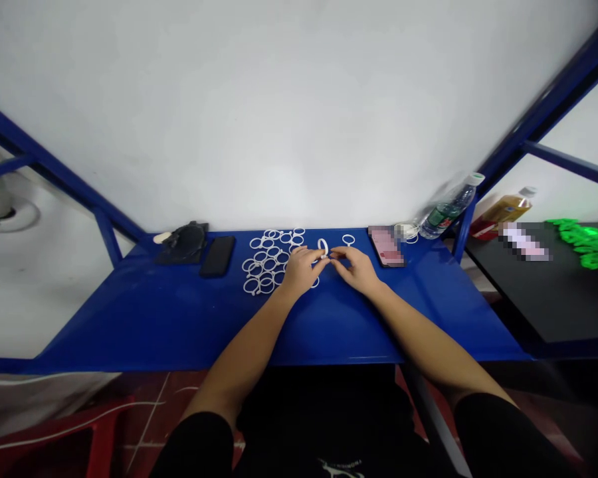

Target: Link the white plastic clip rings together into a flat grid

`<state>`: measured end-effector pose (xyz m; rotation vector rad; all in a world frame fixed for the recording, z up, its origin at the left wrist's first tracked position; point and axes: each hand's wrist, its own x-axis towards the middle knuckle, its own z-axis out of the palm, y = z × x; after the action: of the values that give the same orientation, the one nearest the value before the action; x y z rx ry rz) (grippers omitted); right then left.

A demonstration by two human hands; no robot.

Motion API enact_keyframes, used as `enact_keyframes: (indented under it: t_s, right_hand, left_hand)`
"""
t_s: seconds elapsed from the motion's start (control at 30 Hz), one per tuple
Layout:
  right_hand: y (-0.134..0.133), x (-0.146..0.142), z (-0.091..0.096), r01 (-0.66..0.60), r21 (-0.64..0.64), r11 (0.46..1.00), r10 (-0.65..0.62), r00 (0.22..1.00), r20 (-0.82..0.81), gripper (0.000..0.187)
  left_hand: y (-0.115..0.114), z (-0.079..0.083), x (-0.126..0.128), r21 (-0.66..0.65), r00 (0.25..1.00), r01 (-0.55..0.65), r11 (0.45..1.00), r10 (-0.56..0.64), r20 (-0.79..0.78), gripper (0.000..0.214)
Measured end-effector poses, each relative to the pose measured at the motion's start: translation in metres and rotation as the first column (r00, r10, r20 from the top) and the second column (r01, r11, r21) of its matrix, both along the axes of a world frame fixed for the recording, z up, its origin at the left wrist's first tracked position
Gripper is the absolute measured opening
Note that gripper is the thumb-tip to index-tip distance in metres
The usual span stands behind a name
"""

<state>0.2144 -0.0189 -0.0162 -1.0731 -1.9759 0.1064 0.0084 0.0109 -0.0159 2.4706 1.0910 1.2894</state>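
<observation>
Between the thumb and fingers of my left hand (301, 267), a white plastic ring (322, 245) stands up on edge above the table. My right hand (356, 267) is closed in a pinch just right of it, fingertips close to those of my left hand; whatever it pinches is too small to make out. Many similar white rings (266, 265), each with a small tab, lie flat and overlapping to the left, and my left hand hides some of them. One separate ring (348, 239) lies behind my right hand.
The blue table (179, 325) meets a white wall. A black phone (218, 256) and a dark plastic bag (184, 243) lie left. At right are a phone with a lit screen (386, 247), a white cable (407, 232) and a leaning water bottle (448, 209). Green pieces (585, 242) lie on a black table.
</observation>
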Motion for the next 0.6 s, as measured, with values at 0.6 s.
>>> enact_keyframes:
  t_s: [0.6]
  right_hand:
    - [-0.0032,0.0021,0.0083,-0.040,-0.128,0.991,0.055,0.991,0.118,0.030]
  left_hand:
    - [-0.0059,0.0045,0.0004,-0.135,0.982,0.038,0.990,-0.062,-0.176,0.025]
